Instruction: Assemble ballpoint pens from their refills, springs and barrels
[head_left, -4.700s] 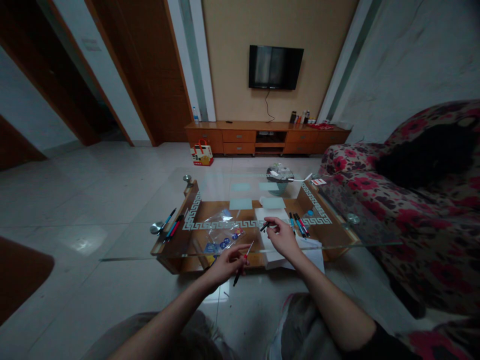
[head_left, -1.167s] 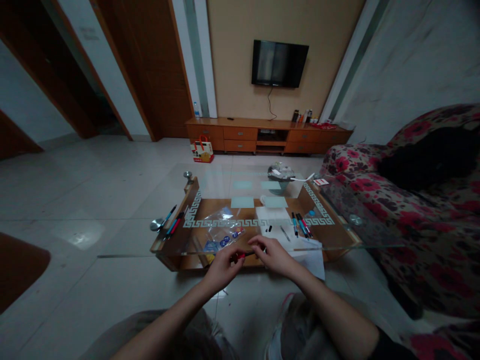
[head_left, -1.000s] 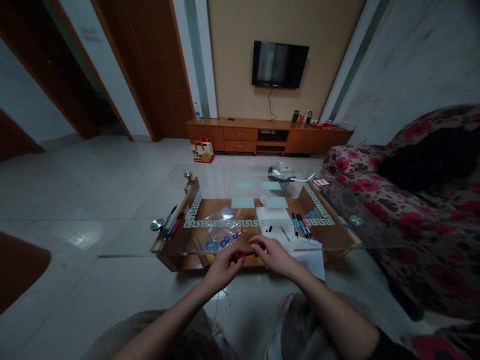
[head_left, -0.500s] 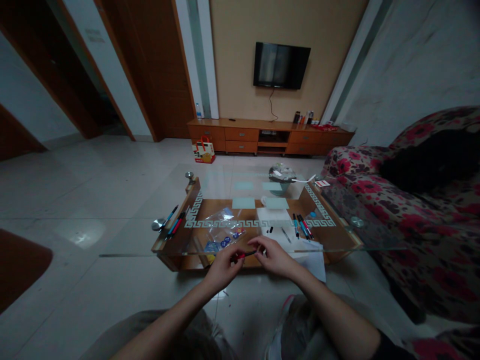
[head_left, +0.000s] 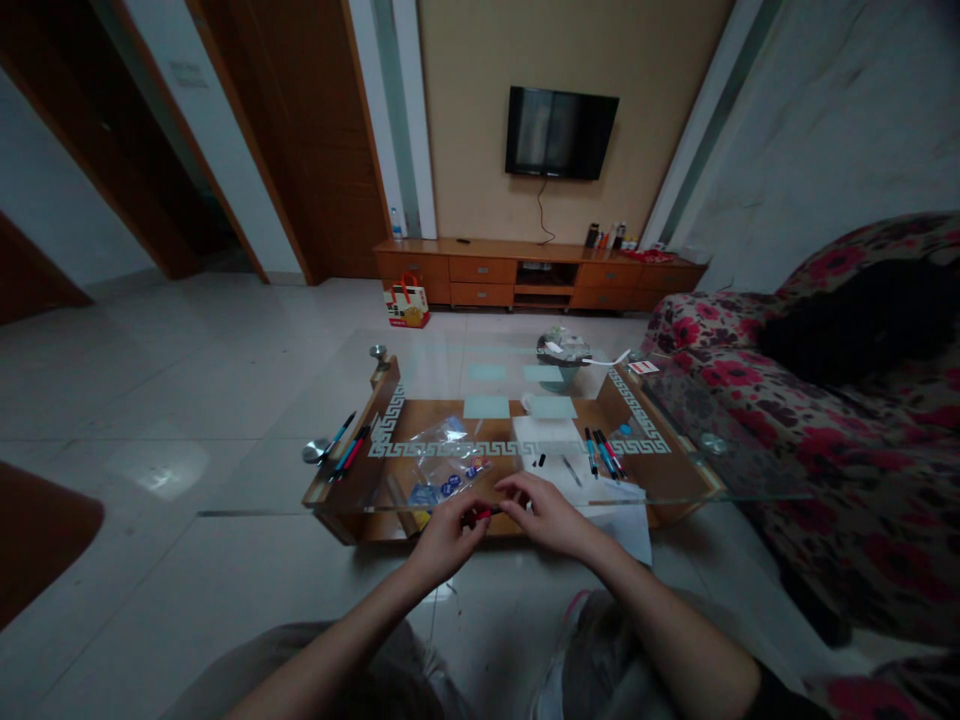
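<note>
My left hand [head_left: 450, 535] is closed around a red and black pen [head_left: 486, 513], held low over the near edge of the glass table [head_left: 255, 480]. My right hand [head_left: 544, 510] is closed at the pen's other end, its fingertips bent around it; the exact contact is hard to see. Beyond the hands, two small black pieces [head_left: 540, 461] and a slim grey pen part [head_left: 572, 470] lie near white paper [head_left: 547, 430]. Several blue, red and black pens [head_left: 606, 453] are grouped on the right, and more pens [head_left: 349, 452] lie at the left.
A clear plastic bag [head_left: 442, 450] with blue round labels lies beyond my left hand. A bowl-like container [head_left: 564, 348] stands toward the back. On the right is a flowered sofa [head_left: 712, 330]; a low wooden cabinet [head_left: 480, 270] runs along the far wall.
The black end of the pen that showed between my hands now shows less, and my right fingertips are slightly closer to my left hand. The things on the table have not moved.
</note>
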